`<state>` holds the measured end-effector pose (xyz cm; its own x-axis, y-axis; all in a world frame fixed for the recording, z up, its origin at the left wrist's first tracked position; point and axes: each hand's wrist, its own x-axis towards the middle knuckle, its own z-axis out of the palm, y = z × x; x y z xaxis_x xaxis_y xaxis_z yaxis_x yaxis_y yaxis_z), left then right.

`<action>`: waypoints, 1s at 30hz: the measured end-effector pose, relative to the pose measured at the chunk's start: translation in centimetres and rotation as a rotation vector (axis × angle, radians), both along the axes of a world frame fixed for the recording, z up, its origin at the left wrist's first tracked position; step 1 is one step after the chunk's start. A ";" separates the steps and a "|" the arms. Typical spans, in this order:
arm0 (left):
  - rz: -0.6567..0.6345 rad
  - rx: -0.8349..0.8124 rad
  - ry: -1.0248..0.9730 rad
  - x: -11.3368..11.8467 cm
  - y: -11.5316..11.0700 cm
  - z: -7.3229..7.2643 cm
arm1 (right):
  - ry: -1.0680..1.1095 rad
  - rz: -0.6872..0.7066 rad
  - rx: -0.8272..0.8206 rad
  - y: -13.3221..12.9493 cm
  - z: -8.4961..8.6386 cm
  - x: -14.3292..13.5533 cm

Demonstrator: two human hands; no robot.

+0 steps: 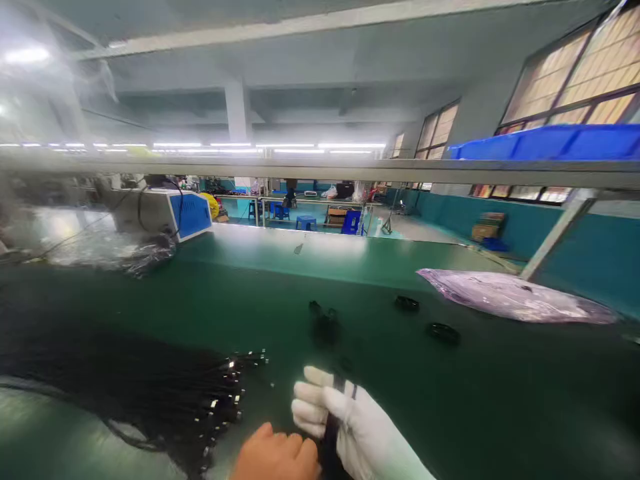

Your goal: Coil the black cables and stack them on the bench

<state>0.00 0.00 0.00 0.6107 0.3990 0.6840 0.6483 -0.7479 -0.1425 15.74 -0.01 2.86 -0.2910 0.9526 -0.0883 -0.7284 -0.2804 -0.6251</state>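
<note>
Here our gloved right hand [353, 417] folds its fingers around a black cable [331, 437] above the green counter [500, 400]! Our left hand [277, 457] curls just beside; its grip we cannot tell.

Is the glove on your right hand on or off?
On: the white glove covers the right hand; the left hand is bare.

White-gloved right fingers [309, 393]; black item [331, 430] against them; leftward, black cables [125, 373], whitish-tipped; beyond right, pale pinkish-violet bag [510, 293]; beneath, green bench [500, 400].
</note>
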 end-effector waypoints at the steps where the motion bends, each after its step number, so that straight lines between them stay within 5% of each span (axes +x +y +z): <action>1: -0.022 0.007 0.010 -0.3 0.3 1.2 | -0.052 0.054 -0.018 -0.1 -0.2 0.0; 5: -0.119 -0.088 0.106 -1.5 1.5 5.5 | -0.098 0.308 -0.028 -0.4 -0.2 -0.1; 9: -0.200 -0.331 0.212 -2.2 2.9 7.5 | -0.114 0.503 0.046 -0.6 0.5 -0.7; 12: -0.240 -0.418 0.145 -2.4 3.4 7.6 | -0.140 0.564 -0.004 -0.6 0.2 -1.0; 15: -0.178 -0.423 -0.006 -2.6 3.2 8.0 | 0.080 0.609 -0.061 -0.4 -1.2 -1.1; 18: -0.193 -0.564 0.053 -2.5 2.7 8.8 | 0.160 0.564 -0.009 -0.2 -2.8 -1.2; 22: -0.226 -1.032 0.127 -2.1 3.5 9.0 | 0.134 0.608 0.045 -0.3 -4.2 -0.8; 26: -0.221 -1.574 -0.236 -1.8 4.1 7.3 | 0.153 0.576 0.085 -0.5 -5.0 -0.3; 28: -0.176 -1.618 -0.411 -1.5 3.4 6.5 | 0.170 0.557 0.112 -0.4 -5.1 -0.3; 30: -0.115 -1.497 -0.507 -1.1 2.1 6.1 | 0.152 0.560 0.139 -0.2 -4.9 -0.5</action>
